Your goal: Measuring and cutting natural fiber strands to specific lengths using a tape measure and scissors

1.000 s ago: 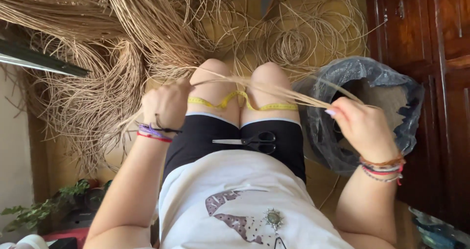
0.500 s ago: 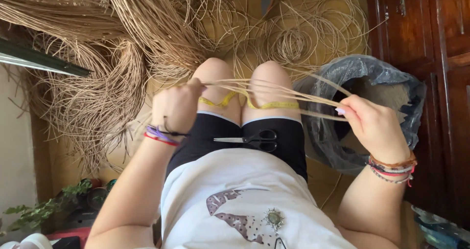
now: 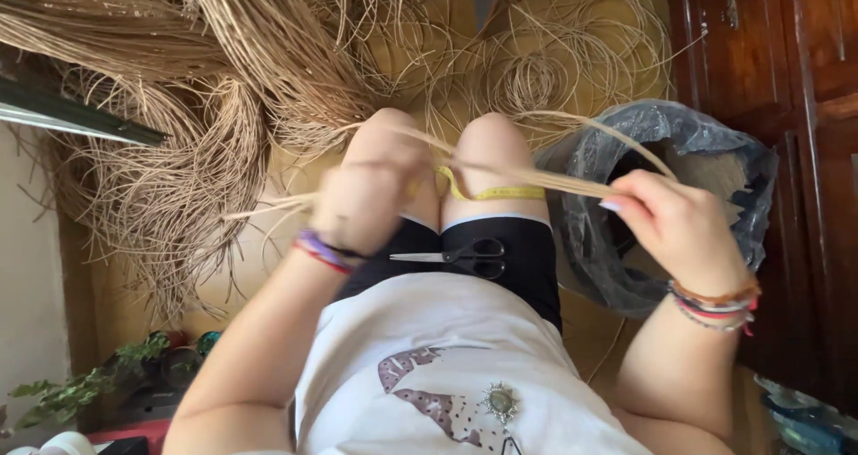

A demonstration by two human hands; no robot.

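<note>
Left hand (image 3: pixel 366 196): fingers clamped on reed strands (image 3: pixel 527 180), blurred
Right hand (image 3: pixel 679 227): fingers pinching the same strands
Lap: scissors (image 3: pixel 460 256), yellow tape measure (image 3: pixel 492 192)
Beside right knee: plastic-lined bin (image 3: pixel 661 151)

Black-handled scissors (image 3: pixel 465 256) lie across the lap on black shorts (image 3: pixel 527 258). Yellow tape measure (image 3: pixel 487 192) draped over the knees. Grey plastic bag (image 3: pixel 626 258) stands open at right, beside a dark wooden cabinet (image 3: pixel 786 80). Loose heaps of straw (image 3: pixel 206 88) cover the floor (image 3: pixel 259 276). Potted plant (image 3: pixel 80 392) bottom left. White printed shirt (image 3: pixel 447 366).
</note>
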